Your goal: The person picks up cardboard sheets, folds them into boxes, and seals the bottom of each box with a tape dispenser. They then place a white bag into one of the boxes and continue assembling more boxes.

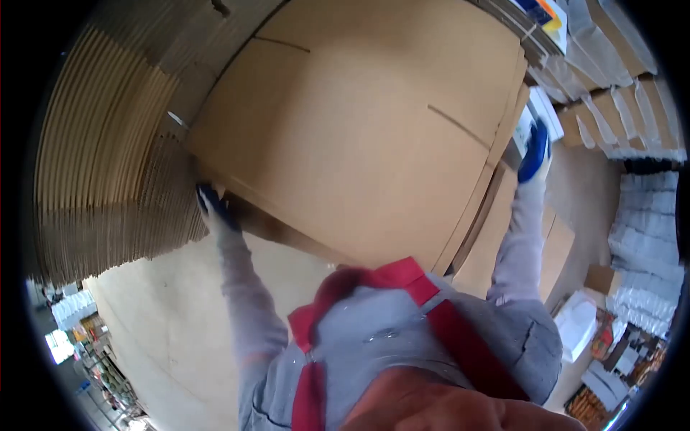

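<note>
A thick bundle of flat brown cardboard sheets (359, 122) fills the middle of the view, lifted in front of me. My left hand (214, 205), in a blue-palmed glove, grips the bundle's lower left edge from beneath. My right hand (535, 152), in the same kind of glove, holds the bundle's right edge, fingers wrapped around the sheet edges. Both grey-sleeved arms stretch out to the bundle. My grey top with red straps (402, 323) shows at the bottom.
A tall stack of flat corrugated sheets (100, 158) stands at the left, touching the bundle. More flat cardboard (557, 251) lies below at the right. Wrapped white packs (647, 237) and boxes line the right side. Pale concrete floor (165, 316) lies below left.
</note>
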Demonstrator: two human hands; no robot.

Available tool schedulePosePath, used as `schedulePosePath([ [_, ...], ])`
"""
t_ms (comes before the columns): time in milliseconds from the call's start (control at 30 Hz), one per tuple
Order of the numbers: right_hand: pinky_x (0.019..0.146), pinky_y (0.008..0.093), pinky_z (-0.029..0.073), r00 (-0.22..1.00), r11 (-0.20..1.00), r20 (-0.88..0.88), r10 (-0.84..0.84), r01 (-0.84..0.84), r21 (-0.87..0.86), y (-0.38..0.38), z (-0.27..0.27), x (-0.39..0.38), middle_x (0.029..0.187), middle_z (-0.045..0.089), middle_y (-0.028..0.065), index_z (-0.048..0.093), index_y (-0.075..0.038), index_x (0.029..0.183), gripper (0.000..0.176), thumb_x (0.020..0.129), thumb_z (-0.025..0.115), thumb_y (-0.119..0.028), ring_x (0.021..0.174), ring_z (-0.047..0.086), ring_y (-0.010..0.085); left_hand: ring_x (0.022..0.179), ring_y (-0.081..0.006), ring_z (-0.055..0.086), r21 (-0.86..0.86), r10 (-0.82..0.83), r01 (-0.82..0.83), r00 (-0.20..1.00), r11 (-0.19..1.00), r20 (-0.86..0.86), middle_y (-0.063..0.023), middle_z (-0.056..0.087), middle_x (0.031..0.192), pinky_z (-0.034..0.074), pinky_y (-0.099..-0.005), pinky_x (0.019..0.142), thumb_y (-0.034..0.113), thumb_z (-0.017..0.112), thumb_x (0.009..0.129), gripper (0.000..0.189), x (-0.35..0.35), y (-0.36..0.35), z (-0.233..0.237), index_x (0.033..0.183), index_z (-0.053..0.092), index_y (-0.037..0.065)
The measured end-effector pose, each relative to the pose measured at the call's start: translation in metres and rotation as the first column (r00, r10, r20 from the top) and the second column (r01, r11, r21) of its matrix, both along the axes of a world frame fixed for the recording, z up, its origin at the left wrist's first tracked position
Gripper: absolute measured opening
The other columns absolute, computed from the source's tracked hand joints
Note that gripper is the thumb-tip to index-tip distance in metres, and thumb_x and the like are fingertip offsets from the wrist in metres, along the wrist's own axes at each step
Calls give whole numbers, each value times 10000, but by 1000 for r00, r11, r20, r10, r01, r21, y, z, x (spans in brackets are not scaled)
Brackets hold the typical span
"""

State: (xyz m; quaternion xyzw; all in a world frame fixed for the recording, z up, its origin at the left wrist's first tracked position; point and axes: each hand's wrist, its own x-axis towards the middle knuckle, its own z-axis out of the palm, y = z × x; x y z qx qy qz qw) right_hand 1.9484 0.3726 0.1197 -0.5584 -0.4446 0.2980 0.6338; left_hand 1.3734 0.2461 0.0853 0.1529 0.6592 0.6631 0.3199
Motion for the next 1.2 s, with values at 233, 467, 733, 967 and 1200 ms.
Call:
schedulePosePath([
  [233, 1034, 396, 308, 560, 925, -817, 136, -367, -97, -165, -53, -84, 1343, 435, 116, 376, -23, 1331, 591, 937, 342, -461, 1222, 422, 269, 1037, -134, 528, 122, -263, 274, 960, 954, -97, -80, 571, 1155, 398, -257, 912, 245, 554, 906, 423, 2, 33, 2, 1191, 521, -66],
  [467, 875, 370, 467, 937, 936, -123, 327, -339, -94, -168, -30, -42, 1130, 547, 88, 457, -45, 1212, 410, 955, 372, -352, 1021, 554, 214, 817, -117, 551, 137, -438, 439, 898, 888, -37, -20, 583, 850, 445, -242, 771, 190, 638, 841, 286, 87, -48, 31, 1034, 598, -16],
  [733, 982, 381, 388, 378, 735, -827, 416, -676, 61, -171, -4, -4, 1290, 484, 113, 409, -42, 1310, 515, 937, 403, -397, 1174, 478, 259, 993, -166, 569, 191, -319, 378, 905, 906, -280, -116, 600, 1103, 443, -289, 888, 302, 616, 855, 504, -64, -5, 25, 1228, 502, -19],
  [967, 1013, 370, 359, 682, 863, -714, 159, -447, -234, -190, -17, -46, 1295, 479, 115, 436, -28, 1291, 447, 939, 446, -303, 1198, 452, 230, 1158, -228, 483, -438, -671, 523, 664, 731, -328, -149, 506, 1273, 363, -321, 978, 587, 535, 806, 773, -60, 151, 14, 1280, 448, -17],
  [1200, 807, 283, 479, 777, 884, -629, 40, -321, -341, -206, 12, -76, 1051, 603, 40, 527, -89, 1190, 499, 836, 589, -435, 907, 596, 151, 1095, -167, 509, -359, -843, 778, 535, 515, -51, -77, 550, 1207, 401, -276, 941, 433, 551, 872, 583, -61, 174, 24, 1273, 471, 18],
])
